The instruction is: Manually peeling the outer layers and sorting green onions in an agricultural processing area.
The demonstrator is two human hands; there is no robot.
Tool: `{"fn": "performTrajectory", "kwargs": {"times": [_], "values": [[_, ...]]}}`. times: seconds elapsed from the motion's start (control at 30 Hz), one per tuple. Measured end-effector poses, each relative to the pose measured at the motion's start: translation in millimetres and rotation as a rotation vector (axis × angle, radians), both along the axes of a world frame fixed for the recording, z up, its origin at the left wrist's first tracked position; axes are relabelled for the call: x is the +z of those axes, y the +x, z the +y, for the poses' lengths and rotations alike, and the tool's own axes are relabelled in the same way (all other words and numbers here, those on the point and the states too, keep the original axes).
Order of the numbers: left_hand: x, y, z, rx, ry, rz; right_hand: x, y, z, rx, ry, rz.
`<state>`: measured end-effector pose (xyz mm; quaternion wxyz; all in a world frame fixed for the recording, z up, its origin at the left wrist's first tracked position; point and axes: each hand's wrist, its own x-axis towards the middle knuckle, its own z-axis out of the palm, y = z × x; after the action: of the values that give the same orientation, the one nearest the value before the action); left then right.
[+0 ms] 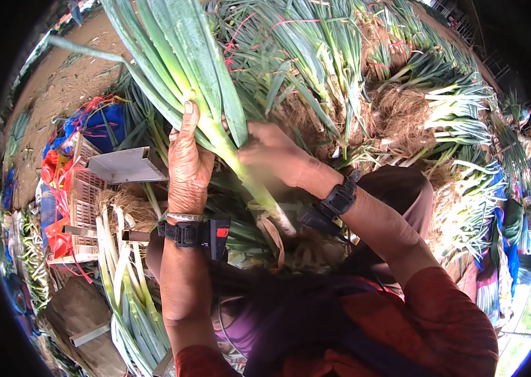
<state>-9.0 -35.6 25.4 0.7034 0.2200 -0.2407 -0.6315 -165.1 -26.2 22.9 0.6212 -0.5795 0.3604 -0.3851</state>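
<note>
A large leek (256, 191) slants across the middle, with broad green leaves fanning out at the top and a pale root end pointing down toward my lap. My left hand (189, 163) is closed around it where the leaves part, thumb lying on top. From the other side, my right hand (284, 157) presses against the stalk with curled fingers, next to a leaf that hangs down there. Motion smears part of this hand, and its fingertips are hidden. A dry, peeling strip (272, 235) hangs beside the root end.
Piles of leeks (316, 56) with brown root clumps (400, 116) spread ahead and to the right. On the left stand a plastic crate (83, 204), a metal tray-like piece (128, 165) and red plastic ties (58, 182). More leeks (124, 283) lie beside my left forearm.
</note>
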Motion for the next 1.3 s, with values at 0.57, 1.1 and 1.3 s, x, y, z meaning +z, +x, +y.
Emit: {"fn": "performTrajectory", "kwargs": {"times": [0.57, 1.1, 1.3], "values": [[4.3, -7.3, 16.3, -0.23, -0.085, 0.008, -201.8, -52.9, 57.6, 0.054, -0.486, 1.097], [15.6, 23.8, 6.8, -0.032, -0.163, 0.014, -17.3, -1.3, 58.2, -0.043, -0.561, 0.207], [14.1, 29.2, 9.0, -0.003, -0.099, 0.022, -28.5, 1.4, 54.5, -0.003, -0.491, 0.245]]}}
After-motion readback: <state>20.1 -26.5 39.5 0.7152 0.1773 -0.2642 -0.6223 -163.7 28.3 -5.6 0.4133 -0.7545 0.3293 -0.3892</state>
